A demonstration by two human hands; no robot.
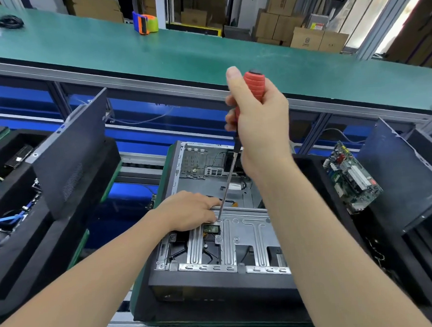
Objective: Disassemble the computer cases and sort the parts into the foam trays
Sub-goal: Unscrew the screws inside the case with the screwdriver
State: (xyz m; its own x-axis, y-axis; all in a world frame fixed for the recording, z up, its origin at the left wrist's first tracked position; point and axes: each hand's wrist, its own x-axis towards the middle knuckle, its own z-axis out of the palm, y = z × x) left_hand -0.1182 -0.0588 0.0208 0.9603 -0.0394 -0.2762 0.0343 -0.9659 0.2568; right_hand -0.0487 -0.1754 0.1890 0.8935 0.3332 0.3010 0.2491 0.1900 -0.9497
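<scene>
An open computer case (pixel 185 165) lies on its side in front of me, its metal drive cage (pixel 241 234) facing up. My right hand (pixel 257 118) grips the red handle of a long screwdriver (pixel 229 180). Its tip stands on a screw at the cage's top edge. My left hand (pixel 190 209) rests on the cage edge, with its fingertips right beside the tip. A black foam tray (pixel 318 173) to the right holds a green motherboard (pixel 350 176). The foam tray (pixel 18 223) to the left holds cables and small parts.
Black case side panels lean in the trays, one on the left (pixel 69 161) and one on the right (pixel 401 178). Behind runs a green bench (pixel 154 54) with a tape dispenser (pixel 145 22) and a black cable bundle (pixel 2 22). Cardboard boxes (pixel 303 31) are stacked beyond.
</scene>
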